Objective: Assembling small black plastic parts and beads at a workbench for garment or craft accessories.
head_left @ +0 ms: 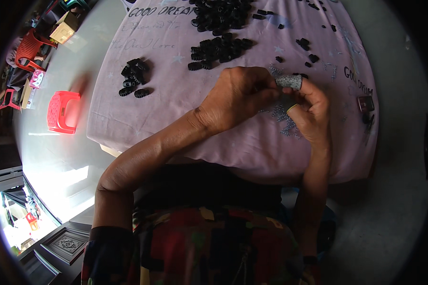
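Control: Head view first. What is the condition of the grip on each side?

Operator: From my remote post, I see the left hand (245,90) with thumb and fingers drawn together at the tips. The right hand (314,114) is curled, its index finger and thumb directed toward those tips. Any item between them is hidden, so I cannot confirm whether either grip is clenched on something.

Control: Finger coverings?

Operator: I record a speckled grey sleeve (288,82) on the right index fingertip, and a dark cover with a yellow-green edge (290,107) on the right thumb.

Control: Location and appearance of the parts?

Operator: Black ribbed parts lie on the bench (142,114), which is draped in printed pink cloth. They are short and chunky, with ridged sides and a dark finish. I note a large heap (221,16) at the far edge, a smaller heap (221,51) just nearer, a small cluster (134,72) to the left, and loose pieces (313,58) to the right. Beneath and just beside the right hand is a spread of tiny blue-grey pieces (287,126), too small for me to state their shape.

Control: Surroundings?

Operator: A red plastic stool (62,111) stands on the floor, left of the bench.
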Motion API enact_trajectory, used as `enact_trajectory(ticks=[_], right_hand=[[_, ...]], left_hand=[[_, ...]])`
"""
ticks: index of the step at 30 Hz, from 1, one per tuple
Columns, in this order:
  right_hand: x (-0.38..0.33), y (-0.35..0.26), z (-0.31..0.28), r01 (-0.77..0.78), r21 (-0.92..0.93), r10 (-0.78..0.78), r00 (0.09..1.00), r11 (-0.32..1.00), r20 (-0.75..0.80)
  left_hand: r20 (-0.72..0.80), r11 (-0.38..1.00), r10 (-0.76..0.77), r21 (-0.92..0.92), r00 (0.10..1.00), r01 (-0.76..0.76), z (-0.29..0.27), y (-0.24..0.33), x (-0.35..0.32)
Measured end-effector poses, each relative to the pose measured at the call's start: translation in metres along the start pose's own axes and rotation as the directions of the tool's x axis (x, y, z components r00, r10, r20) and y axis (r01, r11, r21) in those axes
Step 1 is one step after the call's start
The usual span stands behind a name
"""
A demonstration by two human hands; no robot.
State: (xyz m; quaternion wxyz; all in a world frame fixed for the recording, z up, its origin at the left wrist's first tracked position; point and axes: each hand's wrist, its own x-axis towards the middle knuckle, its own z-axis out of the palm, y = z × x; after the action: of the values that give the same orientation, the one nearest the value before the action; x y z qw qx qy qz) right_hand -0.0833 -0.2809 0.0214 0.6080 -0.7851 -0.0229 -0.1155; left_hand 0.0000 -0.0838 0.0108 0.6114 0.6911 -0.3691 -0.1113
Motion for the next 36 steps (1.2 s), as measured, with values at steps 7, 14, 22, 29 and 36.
enact_trajectory(ticks=[7,14,22,29,36], right_hand=[[0.002,0.008,-0.005,0.023,-0.095,-0.022,1.0,0.995,0.015],[0.003,0.005,0.006,0.122,-0.072,-0.123,0.992,0.99,-0.015],[0.01,0.027,-0.011,0.001,-0.271,-0.075,0.962,0.963,-0.263],[0.013,0.021,-0.002,0.063,-0.549,-0.219,0.95,0.833,-0.224],[0.009,0.017,-0.002,0.076,-0.615,-0.274,0.933,0.785,-0.235]], left_hand=[[-0.088,0.995,-0.049,-0.086,0.995,0.041,0.008,-0.011,-0.002],[-0.123,0.999,-0.038,0.006,0.992,0.039,0.006,-0.003,-0.006],[0.142,0.736,0.248,0.616,0.958,-0.282,0.014,-0.034,0.019],[0.21,0.761,0.37,0.491,0.905,-0.425,0.02,-0.024,0.005],[-0.008,0.511,0.411,0.83,0.911,-0.223,-0.038,-0.032,0.023]])
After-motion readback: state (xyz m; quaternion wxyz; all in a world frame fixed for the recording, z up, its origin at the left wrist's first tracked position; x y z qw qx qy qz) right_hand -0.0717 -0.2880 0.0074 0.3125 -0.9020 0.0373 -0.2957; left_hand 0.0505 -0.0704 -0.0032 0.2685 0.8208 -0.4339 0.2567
